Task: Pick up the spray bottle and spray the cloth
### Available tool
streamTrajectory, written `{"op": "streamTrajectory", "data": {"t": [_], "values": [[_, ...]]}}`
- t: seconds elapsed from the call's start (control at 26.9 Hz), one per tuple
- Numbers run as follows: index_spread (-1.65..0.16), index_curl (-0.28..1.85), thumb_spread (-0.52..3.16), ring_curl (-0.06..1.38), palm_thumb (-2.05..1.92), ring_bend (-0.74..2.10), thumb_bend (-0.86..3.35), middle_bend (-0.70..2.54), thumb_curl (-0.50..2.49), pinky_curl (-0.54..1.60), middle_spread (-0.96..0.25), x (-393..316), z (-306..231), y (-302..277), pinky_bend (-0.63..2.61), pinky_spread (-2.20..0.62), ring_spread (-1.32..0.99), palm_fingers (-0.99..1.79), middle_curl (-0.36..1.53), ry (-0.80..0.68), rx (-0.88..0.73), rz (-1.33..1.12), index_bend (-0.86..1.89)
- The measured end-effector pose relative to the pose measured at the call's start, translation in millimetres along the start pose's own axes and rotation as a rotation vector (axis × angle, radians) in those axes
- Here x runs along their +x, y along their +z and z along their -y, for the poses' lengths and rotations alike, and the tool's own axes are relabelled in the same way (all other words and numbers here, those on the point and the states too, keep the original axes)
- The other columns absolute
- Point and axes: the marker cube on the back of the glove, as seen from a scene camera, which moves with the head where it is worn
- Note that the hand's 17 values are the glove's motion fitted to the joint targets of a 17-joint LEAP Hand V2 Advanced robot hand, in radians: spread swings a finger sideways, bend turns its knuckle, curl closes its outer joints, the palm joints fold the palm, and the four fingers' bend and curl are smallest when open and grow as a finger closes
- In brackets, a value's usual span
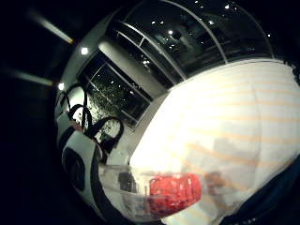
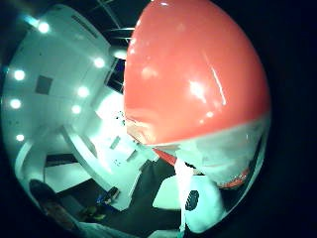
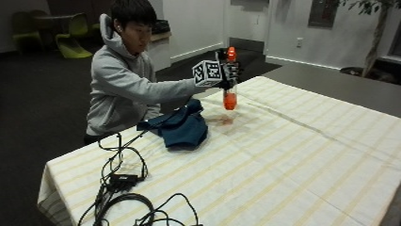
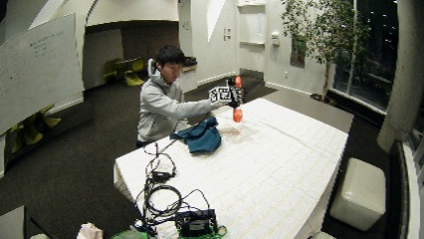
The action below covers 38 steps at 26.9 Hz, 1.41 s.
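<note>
Outside view: a seated person holds the spray bottle (image 3: 230,77) upright in the gloved right hand (image 3: 227,75), lifted clear above the tabletop (image 3: 294,155), which is covered by a pale cloth with yellow stripes. The fingers are curled round the bottle's upper part, just below its orange top; the clear body with orange liquid in its lower part hangs below the hand. The dark blue cloth (image 3: 181,126) lies crumpled on the tabletop at about 8 o'clock from the bottle, near it but apart, at the edge nearest the person. Black cables (image 3: 122,181) lie on the tabletop near the corner, well apart from the cloth.

Thumb side palm view: the bottle's orange top (image 2: 193,74) fills much of the field, close to the palm. Little finger side palm view: the bottle's clear base with orange liquid (image 1: 173,192) appears above the striped tabletop (image 1: 225,117).

Wide outside view: same arrangement; bottle (image 4: 236,102) raised, blue cloth (image 4: 200,137) beside the person.
</note>
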Motion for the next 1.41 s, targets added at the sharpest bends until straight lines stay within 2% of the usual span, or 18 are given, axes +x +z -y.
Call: {"op": "streamTrajectory", "data": {"t": [0.67, 0.93, 1.15, 1.26, 1.3, 1.41], "values": [[-0.24, 0.56, 0.09, 0.46, 1.01, 0.6, -0.03, 0.56, 0.76, 0.39, -0.14, 43, -20, 29, 0.43, -0.31, -0.19, 1.38, 0.49, 0.032, -0.031, -0.025, 0.33], [-0.24, 0.56, 0.08, 0.46, 1.0, 0.59, -0.04, 0.58, 0.76, 0.39, -0.14, 45, -24, 33, 0.42, -0.31, -0.19, 1.35, 0.5, 0.043, -0.199, -0.04, 0.31], [-0.25, 0.53, 0.17, 0.45, 1.01, 0.51, -0.04, 0.48, 0.75, 0.4, -0.16, 43, -32, 31, 0.48, -0.29, -0.19, 1.03, 0.49, 0.069, -0.423, -0.069, 0.14], [-0.26, 0.51, 0.31, 0.45, 1.01, 0.44, -0.03, 0.49, 0.74, 0.41, -0.16, 44, -36, 27, 0.42, -0.17, -0.16, 0.75, 0.5, 0.089, -0.523, -0.079, 0.11], [-0.26, 0.5, 0.36, 0.42, 1.0, 0.33, -0.03, 0.45, 0.73, 0.43, -0.14, 45, -37, 25, 0.45, -0.1, -0.13, 0.53, 0.49, 0.093, -0.552, -0.084, 0.08], [-0.27, 0.47, 0.44, 0.43, 0.99, 0.26, -0.03, 0.39, 0.72, 0.46, -0.09, 51, -39, 14, 0.56, 0.02, -0.06, 0.26, 0.47, 0.091, -0.616, -0.102, 0.03]]}}
